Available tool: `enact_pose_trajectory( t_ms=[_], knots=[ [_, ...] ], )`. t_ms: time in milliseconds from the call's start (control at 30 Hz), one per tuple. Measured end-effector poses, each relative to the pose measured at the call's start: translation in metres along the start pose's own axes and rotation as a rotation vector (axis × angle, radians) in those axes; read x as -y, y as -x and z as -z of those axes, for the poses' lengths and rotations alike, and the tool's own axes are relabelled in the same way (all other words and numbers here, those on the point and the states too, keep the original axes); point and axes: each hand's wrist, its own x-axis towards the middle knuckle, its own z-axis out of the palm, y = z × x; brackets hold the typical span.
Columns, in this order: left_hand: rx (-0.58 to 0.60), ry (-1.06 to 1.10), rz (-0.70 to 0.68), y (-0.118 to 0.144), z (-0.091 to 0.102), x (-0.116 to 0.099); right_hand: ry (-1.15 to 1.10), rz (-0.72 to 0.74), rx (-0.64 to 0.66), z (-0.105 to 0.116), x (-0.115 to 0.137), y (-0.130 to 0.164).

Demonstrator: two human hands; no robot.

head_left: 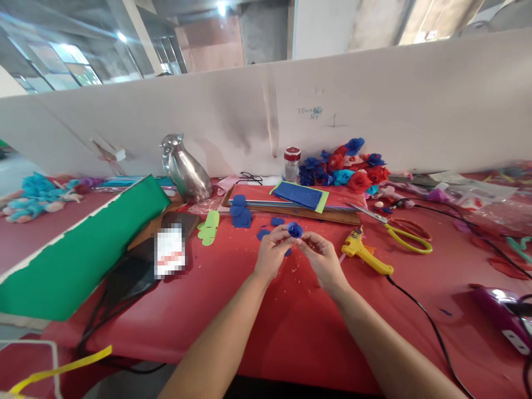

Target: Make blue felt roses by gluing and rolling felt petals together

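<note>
Between the fingertips of both hands is a small blue paper flower (295, 229), its petals rolled into a rosette facing up. My left hand (272, 249) pinches it from the left side, and my right hand (322, 256) from the right. Loose blue paper pieces (263, 235) lie just behind and under the hands. A yellow hot glue gun (366, 256) rests to the right of my right hand, nozzle pointing away. Beyond it lie scissors (405, 233) with yellow and red handles. Blue cut petals (240, 213) and light green cut pieces (208, 228) sit to the left.
A red-covered table (233, 310) spans the view, with a white partition (233, 116) behind. A metal jug (186, 169), a lidded jar (292, 163), paper sheets (299, 195) and finished paper flowers (344, 166) stand at the back. A green board (87, 249) leans left; a purple device (499, 313) lies right.
</note>
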Motion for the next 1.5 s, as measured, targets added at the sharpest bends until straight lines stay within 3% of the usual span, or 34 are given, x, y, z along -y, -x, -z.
enact_pose_trajectory(
  t_ms=[100,233,467,567,700,767,933,1200,1300,1400,1500],
  knots=[
    [-0.02,0.036,0.018,-0.001,0.001,0.005,0.07,0.023,-0.036,0.002,-0.003,0.0],
    [-0.059,0.13,0.016,-0.003,0.002,0.011,0.145,0.073,-0.181,0.005,0.001,0.0],
    [-0.074,0.34,0.1,-0.007,-0.001,0.01,0.067,0.072,-0.364,0.008,0.014,0.0],
    [-0.06,0.361,0.149,-0.005,-0.001,0.008,0.125,0.047,-0.291,0.01,0.01,-0.002],
    [-0.047,0.353,0.193,-0.004,0.0,0.007,0.312,0.044,-0.004,0.01,0.004,-0.004],
    [-0.041,0.356,0.196,-0.004,0.0,0.007,0.395,0.095,0.071,0.008,0.002,-0.003],
    [-0.042,0.363,0.191,-0.004,0.001,0.006,0.592,0.196,0.013,0.007,0.003,-0.002],
    [-0.069,0.411,0.179,-0.007,0.003,0.007,0.549,0.22,-0.097,0.009,0.005,-0.001],
    [-0.018,0.396,0.196,-0.005,0.002,0.007,0.471,0.202,-0.009,0.008,0.002,-0.001],
    [0.006,0.393,0.203,-0.004,0.001,0.006,0.537,0.233,0.101,0.007,0.002,-0.001],
    [-0.014,0.388,0.187,-0.004,0.002,0.007,0.678,0.305,0.066,0.007,0.004,0.0]
  ],
)
